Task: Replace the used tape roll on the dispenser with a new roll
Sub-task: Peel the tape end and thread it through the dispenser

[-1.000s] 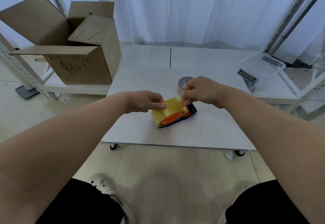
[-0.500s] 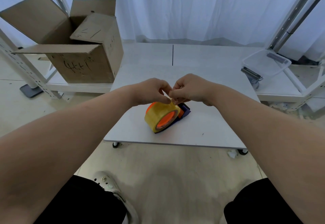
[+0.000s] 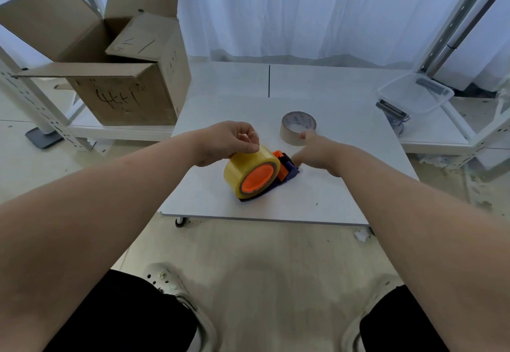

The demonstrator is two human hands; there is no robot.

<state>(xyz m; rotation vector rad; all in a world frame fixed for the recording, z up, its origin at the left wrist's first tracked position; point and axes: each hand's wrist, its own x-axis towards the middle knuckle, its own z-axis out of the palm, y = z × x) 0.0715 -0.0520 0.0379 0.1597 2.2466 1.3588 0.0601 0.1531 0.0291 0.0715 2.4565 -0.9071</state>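
The left hand (image 3: pixel 226 141) grips the top of the yellow tape roll (image 3: pixel 249 170) on the dispenser (image 3: pixel 288 168). The right hand (image 3: pixel 317 152) touches the dispenser's far end, near the used roll (image 3: pixel 298 128) on the white table (image 3: pixel 331 186).

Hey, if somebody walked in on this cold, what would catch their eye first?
The yellow tape roll on its orange and blue dispenser, mid-table, with the left hand gripping its top. Just behind sits an almost empty tape roll, with the right hand in front of it. An open cardboard box stands far left.
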